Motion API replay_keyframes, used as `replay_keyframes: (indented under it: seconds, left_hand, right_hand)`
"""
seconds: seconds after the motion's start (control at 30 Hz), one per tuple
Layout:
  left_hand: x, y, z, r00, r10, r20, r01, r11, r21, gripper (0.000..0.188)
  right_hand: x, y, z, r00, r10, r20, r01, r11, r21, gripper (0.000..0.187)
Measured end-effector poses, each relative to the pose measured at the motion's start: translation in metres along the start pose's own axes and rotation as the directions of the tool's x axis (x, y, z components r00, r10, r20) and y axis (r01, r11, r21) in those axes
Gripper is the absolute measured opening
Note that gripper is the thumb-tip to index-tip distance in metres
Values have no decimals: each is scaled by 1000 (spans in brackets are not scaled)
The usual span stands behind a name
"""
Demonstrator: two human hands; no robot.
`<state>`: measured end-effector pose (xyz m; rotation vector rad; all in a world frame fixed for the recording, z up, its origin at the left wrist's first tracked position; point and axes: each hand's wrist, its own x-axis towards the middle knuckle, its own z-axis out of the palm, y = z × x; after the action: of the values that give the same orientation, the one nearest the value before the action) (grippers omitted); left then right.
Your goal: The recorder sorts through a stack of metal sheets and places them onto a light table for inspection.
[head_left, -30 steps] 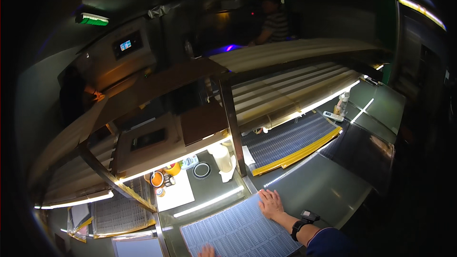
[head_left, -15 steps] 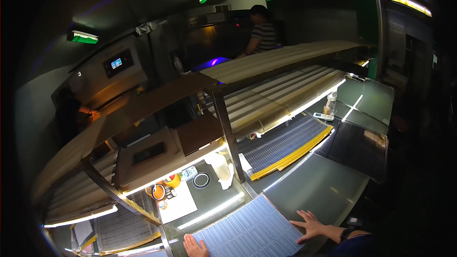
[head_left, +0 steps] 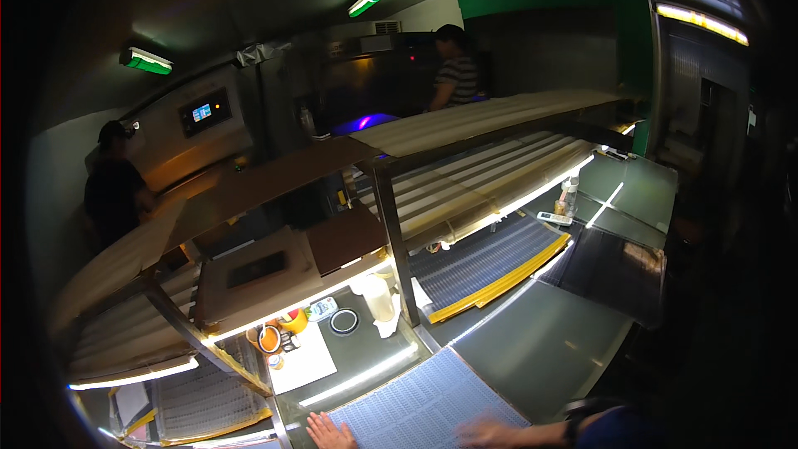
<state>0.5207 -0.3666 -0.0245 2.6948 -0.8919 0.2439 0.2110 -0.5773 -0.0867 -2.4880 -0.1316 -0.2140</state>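
Note:
A light-blue flat panel with a fine repeated pattern (head_left: 428, 395) lies on the dark bench right in front of me. My left hand (head_left: 331, 432) rests at its left edge, fingers stretched out and holding nothing. Over the panel's near right part is my right hand (head_left: 490, 433), smeared by motion, so its fingers do not show clearly. Whether it touches the panel I cannot tell. A dark band circles the right wrist.
A lit shelf frame (head_left: 391, 241) stands behind the panel. Under it are a white sheet (head_left: 306, 362), a round black-rimmed object (head_left: 343, 322), tape rolls (head_left: 293, 322) and a stack of dark panels with yellow edges (head_left: 490, 262). Two people (head_left: 455, 71) (head_left: 116, 187) stand beyond.
My right hand has swept left from beside the panel's right edge onto its surface. The left hand stays at the left edge. The view has shifted slightly, and the person at left shows more.

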Motion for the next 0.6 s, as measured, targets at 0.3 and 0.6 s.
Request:
replay_keyframes:
  seconds: [0.3, 0.6]
  left_hand:
    - [3, 5, -2, 999, -38, -27, 38, 999, 4, 53]
    - [-30, -2, -11, 999, -26, -37, 25, 999, -31, 52]
  right_hand:
    - [156, 98, -31, 940, 331, -79, -339, 889, -310, 55]
    - [61, 95, -69, 799, 327, -505, -549, 739, -390, 55]
